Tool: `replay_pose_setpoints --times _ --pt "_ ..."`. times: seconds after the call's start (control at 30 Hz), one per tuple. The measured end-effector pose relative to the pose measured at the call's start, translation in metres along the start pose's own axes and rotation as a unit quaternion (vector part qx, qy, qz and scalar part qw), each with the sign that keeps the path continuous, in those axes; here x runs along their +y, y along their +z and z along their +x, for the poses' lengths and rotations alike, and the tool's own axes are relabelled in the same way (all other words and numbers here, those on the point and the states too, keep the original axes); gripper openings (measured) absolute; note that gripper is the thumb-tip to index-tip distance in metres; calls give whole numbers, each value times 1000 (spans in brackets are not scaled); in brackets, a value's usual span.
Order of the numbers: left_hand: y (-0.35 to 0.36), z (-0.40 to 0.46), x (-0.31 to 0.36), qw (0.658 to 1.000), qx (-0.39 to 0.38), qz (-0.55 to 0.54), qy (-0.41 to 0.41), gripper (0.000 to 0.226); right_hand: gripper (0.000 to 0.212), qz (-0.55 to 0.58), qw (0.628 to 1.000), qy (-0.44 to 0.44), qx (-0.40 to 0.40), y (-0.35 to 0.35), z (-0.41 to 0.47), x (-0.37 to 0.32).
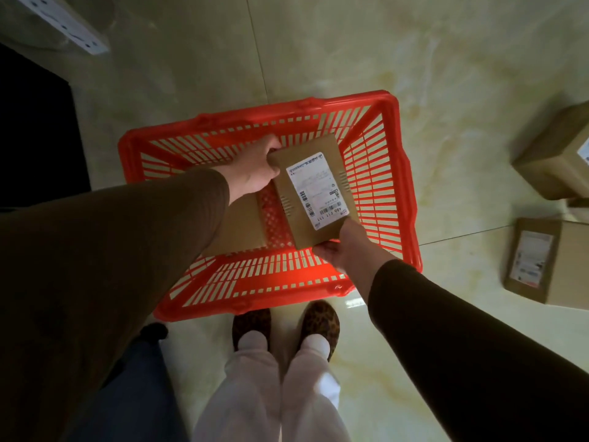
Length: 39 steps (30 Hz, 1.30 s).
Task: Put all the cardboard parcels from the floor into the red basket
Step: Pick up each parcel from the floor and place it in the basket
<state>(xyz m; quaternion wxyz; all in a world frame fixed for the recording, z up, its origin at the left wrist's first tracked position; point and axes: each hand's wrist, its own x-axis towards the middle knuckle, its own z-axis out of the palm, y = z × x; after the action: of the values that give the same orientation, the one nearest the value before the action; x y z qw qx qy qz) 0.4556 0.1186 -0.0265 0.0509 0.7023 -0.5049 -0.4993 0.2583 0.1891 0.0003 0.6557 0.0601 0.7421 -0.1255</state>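
Note:
A red plastic basket (pixel 379 173) with slatted walls stands on the floor in front of my feet. Over its inside I hold a flat cardboard parcel (pixel 287 173) with a white shipping label on top. My left hand (pixel 255 169) grips its far left corner and my right hand (pixel 345 250) grips its near edge. Another cardboard parcel (pixel 239 221) lies inside the basket at the left, partly hidden by my left arm. Two more parcels lie on the floor at the right: one (pixel 554 154) farther away and one (pixel 541 260) nearer, with a label.
The floor is glossy pale marble tile. A white power strip (pixel 67 22) lies at the top left, beside a dark opening (pixel 35 129) along the left. My feet in leopard-print slippers (pixel 320 320) stand just behind the basket's near rim.

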Motion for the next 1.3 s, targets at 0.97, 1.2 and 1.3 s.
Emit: replay_pose_setpoints --times 0.97,1.2,1.3 --pt "-5 -61 -2 971 75 228 17 54 18 8 996 -31 -81 -5 -53 -1" --pt "12 -121 95 989 -18 141 -25 49 47 -44 978 -197 42 -82 -118 -20" --pt "34 -138 143 992 -42 116 -15 45 60 -47 976 -201 71 -133 -140 -24"
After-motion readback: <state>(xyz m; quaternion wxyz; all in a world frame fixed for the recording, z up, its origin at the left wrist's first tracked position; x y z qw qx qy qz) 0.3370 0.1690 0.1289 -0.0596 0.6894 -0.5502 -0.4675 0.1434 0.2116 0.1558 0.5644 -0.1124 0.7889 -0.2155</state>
